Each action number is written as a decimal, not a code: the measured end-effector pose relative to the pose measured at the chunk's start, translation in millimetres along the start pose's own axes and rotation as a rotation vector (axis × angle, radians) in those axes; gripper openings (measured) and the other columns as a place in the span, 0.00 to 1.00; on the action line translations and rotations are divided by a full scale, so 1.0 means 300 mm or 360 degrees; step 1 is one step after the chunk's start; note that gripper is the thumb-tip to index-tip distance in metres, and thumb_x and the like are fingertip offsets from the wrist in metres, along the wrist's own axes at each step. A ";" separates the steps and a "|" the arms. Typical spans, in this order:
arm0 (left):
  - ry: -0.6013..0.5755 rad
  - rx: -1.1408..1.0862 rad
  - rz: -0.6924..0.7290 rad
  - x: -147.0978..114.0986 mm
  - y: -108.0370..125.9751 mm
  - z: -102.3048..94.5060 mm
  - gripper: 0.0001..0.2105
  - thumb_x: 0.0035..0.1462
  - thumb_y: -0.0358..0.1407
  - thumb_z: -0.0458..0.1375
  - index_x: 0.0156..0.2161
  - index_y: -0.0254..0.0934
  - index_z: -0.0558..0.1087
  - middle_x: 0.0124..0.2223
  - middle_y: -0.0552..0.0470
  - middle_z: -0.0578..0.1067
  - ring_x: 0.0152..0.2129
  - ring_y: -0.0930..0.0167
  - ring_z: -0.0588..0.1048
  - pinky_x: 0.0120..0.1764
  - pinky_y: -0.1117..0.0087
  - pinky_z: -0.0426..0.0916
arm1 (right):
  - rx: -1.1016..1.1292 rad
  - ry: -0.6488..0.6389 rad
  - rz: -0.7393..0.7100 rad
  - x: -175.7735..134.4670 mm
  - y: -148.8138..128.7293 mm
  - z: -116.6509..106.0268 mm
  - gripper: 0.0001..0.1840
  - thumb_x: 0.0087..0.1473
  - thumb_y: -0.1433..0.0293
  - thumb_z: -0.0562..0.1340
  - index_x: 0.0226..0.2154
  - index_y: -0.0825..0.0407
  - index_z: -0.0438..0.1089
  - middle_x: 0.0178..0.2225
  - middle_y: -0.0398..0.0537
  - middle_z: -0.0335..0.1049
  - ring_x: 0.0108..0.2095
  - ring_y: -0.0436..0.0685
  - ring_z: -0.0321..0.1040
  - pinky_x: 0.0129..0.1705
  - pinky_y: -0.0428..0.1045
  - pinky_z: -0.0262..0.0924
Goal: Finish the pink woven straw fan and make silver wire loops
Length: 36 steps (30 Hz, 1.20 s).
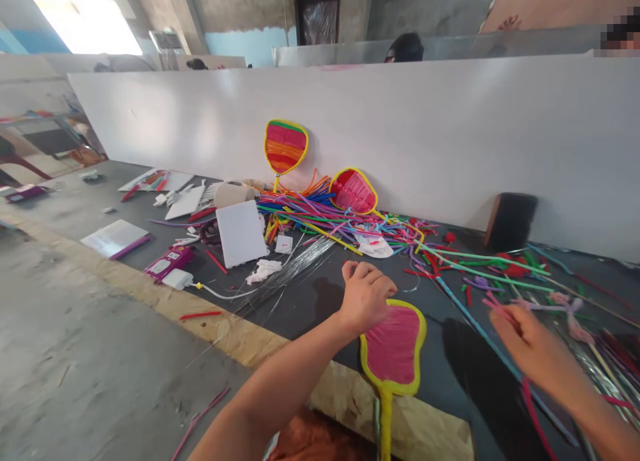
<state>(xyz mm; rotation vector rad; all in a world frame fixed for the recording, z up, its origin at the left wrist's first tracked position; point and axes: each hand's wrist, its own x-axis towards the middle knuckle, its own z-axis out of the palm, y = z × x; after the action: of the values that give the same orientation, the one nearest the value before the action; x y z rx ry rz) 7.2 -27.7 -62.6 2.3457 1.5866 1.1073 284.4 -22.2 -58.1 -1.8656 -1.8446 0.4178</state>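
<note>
A hand fan (pixel 394 347) with a pink woven face, a yellow fuzzy rim and a yellow handle lies at the table's near edge. Over its upper left corner is my left hand (pixel 365 294), its fingers curled together; whatever is in them, if anything, is hidden. To the right of the fan, my right hand (pixel 525 337) pinches short pink pipe cleaners (pixel 497 307). A long blue pipe cleaner (pixel 470 317) runs on the table between the fan and that hand.
Two finished-looking fans, one striped (pixel 286 147) and one pink (pixel 354 191), lean toward a white partition (pixel 425 127). Bundled pipe cleaners (pixel 310 211), a white card (pixel 241 234), clear strands (pixel 305 261), a purple box (pixel 170 262) and a dark phone-like block (pixel 511 221) lie around.
</note>
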 end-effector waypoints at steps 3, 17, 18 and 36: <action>0.0007 0.0000 0.0003 0.000 0.003 -0.003 0.06 0.50 0.26 0.54 0.26 0.39 0.69 0.28 0.56 0.75 0.36 0.70 0.67 0.46 0.59 0.48 | 0.0102 -0.0108 0.0059 0.014 0.016 -0.014 0.25 0.43 0.52 0.54 0.40 0.50 0.61 0.35 0.60 0.73 0.35 0.67 0.72 0.36 0.56 0.64; -0.0030 0.0010 0.0028 -0.007 0.026 -0.006 0.07 0.53 0.29 0.54 0.28 0.40 0.72 0.29 0.56 0.76 0.36 0.71 0.67 0.47 0.60 0.48 | -0.0342 -0.0061 -0.0321 -0.184 0.197 0.009 0.12 0.42 0.58 0.55 0.32 0.40 0.66 0.31 0.56 0.74 0.32 0.73 0.72 0.36 0.66 0.65; -0.0018 0.0005 0.0031 -0.008 0.026 -0.005 0.07 0.53 0.29 0.54 0.28 0.40 0.72 0.29 0.56 0.76 0.36 0.71 0.67 0.47 0.60 0.48 | -0.0334 -0.0076 -0.0323 -0.186 0.195 0.011 0.10 0.43 0.59 0.55 0.31 0.41 0.67 0.30 0.56 0.74 0.32 0.72 0.72 0.36 0.66 0.65; 0.0138 0.0039 0.0075 0.025 0.004 -0.035 0.08 0.54 0.28 0.53 0.27 0.40 0.70 0.25 0.55 0.73 0.35 0.68 0.68 0.45 0.59 0.50 | -0.0962 -0.0034 -0.0559 -0.097 0.143 -0.063 0.21 0.47 0.80 0.49 0.39 0.51 0.71 0.35 0.53 0.73 0.37 0.62 0.70 0.39 0.54 0.62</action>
<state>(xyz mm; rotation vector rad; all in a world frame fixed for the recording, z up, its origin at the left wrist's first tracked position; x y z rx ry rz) 3.0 -25.2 -50.6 2.3936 1.5889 1.2225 329.3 -52.3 -68.5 -1.8170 -2.4412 -0.2762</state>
